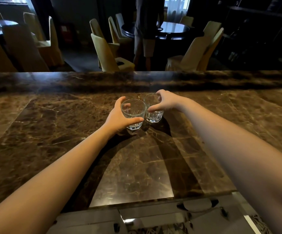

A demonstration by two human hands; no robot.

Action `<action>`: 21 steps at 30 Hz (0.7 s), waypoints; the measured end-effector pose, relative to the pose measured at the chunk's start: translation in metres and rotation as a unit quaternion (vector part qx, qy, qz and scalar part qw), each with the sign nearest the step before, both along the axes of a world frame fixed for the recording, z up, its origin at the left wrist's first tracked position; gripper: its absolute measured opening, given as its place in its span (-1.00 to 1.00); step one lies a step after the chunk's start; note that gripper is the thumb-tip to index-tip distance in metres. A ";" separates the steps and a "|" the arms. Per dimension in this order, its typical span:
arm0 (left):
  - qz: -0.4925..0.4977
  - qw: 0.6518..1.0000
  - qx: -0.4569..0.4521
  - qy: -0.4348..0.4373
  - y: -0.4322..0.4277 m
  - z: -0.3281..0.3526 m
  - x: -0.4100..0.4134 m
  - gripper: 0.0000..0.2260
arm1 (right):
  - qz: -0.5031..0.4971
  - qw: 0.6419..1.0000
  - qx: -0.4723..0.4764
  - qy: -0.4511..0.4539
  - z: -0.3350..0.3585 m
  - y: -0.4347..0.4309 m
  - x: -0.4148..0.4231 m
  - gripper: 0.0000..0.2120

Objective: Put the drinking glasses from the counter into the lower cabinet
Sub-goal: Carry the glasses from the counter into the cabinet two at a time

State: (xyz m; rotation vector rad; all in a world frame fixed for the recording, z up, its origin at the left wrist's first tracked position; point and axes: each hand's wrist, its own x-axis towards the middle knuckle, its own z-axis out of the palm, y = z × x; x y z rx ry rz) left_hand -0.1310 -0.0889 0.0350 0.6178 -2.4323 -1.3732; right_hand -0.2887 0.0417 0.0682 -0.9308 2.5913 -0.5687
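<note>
At mid-counter, both arms stretched forward. Left hand wraps the near glass: thumb across the front wall low down, fingers curled round the far side, visible through the glass. Glass upright; can't tell if its base is on the stone or just above it. Right hand comes over the far glass from the right, thumb on the near side of the wall, fingers hooked at the far rim; clawed around it, contact looks made but firm grip can't be confirmed. That glass stands upright on the counter. The two glasses sit just beside each other, walls touching or almost. Both clear, faceted bases, empty. Counter is dark brown veined marble with a raised ledge at its far edge. Beyond: dim dining room, covered chairs, round table, a person standing by it. Lower cabinet not visible.
</note>
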 end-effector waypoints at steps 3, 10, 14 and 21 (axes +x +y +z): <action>0.003 1.000 -0.011 -0.007 0.000 -0.001 -0.002 -0.10 | -0.014 1.000 -0.009 0.022 0.000 0.000 0.004 -0.09; 0.013 0.999 -0.036 0.017 0.013 0.002 0.004 -0.21 | -0.053 0.994 -0.046 0.080 -0.006 0.024 0.022 -0.15; -0.014 0.998 -0.042 0.036 0.032 0.010 0.009 -0.21 | -0.080 0.993 -0.050 0.072 0.005 0.053 0.030 -0.07; -0.080 0.994 -0.038 0.061 0.081 0.028 0.012 -0.22 | -0.134 0.986 -0.053 0.089 0.031 0.123 0.059 -0.10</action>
